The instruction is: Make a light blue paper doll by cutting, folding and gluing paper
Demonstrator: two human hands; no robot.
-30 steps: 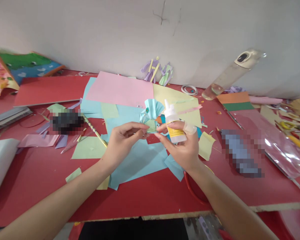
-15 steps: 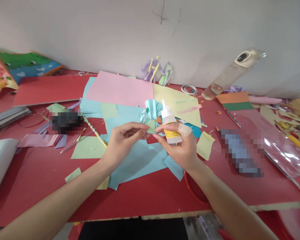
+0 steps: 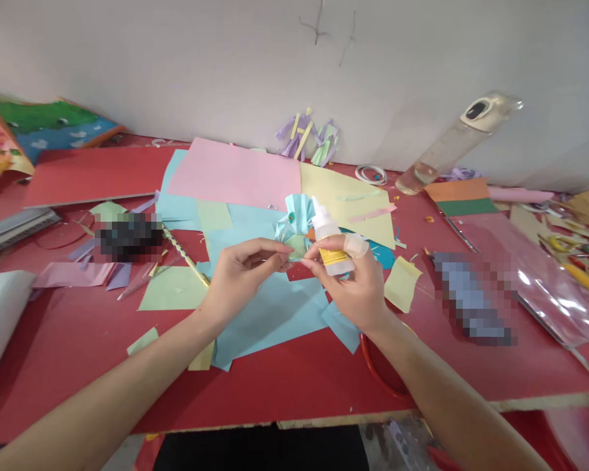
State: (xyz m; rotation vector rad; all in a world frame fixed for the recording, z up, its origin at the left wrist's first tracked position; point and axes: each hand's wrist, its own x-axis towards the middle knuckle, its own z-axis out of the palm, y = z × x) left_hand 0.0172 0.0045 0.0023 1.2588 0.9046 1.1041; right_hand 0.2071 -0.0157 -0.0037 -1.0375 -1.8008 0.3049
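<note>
Over the middle of the red table, my left hand (image 3: 243, 271) pinches the left edge of a small green paper piece (image 3: 297, 246). My right hand (image 3: 356, 281) is closed round a white glue bottle with a yellow label (image 3: 336, 255), its nozzle pointing up and left. The thumb and finger of that hand also meet at the green piece's right edge. A pleated light-blue paper shape (image 3: 299, 212) stands just beyond the fingertips. Blue paper sheets (image 3: 275, 317) lie under both hands.
Pink paper (image 3: 240, 173) and yellow paper (image 3: 343, 186) lie behind. Two paper figures (image 3: 302, 136) lean at the wall. A clear bottle (image 3: 442, 154) tilts at back right. Left are a patterned pencil (image 3: 186, 255) and paper scraps; right, a clear pink sleeve (image 3: 535, 281).
The glue bottle in my right hand has tipped slightly further left, and that hand has shifted a little left. My left hand has hardly moved.
</note>
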